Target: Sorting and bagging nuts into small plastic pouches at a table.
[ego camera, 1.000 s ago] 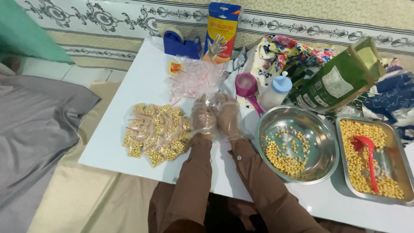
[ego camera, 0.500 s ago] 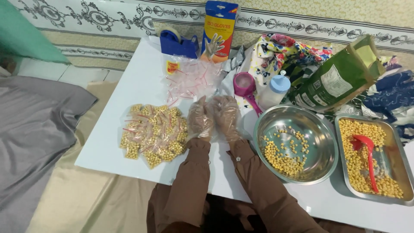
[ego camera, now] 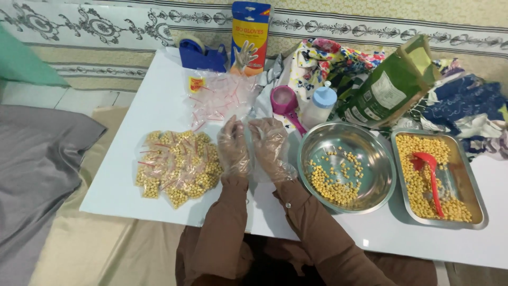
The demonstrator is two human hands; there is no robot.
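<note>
My left hand [ego camera: 233,151] and my right hand [ego camera: 271,148] both wear clear plastic gloves and rest side by side on the white table [ego camera: 159,106]. Their fingertips point away from me, at the near edge of a heap of empty small clear bags with red zip strips [ego camera: 219,98]. Whether a bag is pinched between the fingers is unclear. Left of my left hand lies a pile of small filled bags of yellow kernels [ego camera: 177,167]. Right of my right hand stands a round steel bowl [ego camera: 381,164] holding some loose yellow kernels.
A rectangular steel tray [ego camera: 473,212] of kernels with a red scoop [ego camera: 429,172] is at far right. Behind are a pink measuring cup [ego camera: 284,103], a white bottle with a blue cap [ego camera: 320,106], a green pouch [ego camera: 389,87], a blue tape dispenser [ego camera: 201,55], a glove box [ego camera: 250,34] and patterned cloth [ego camera: 338,58].
My hands have stayed close together near the table's middle, shifting only slightly toward the heap of empty bags. Nothing else has moved.
</note>
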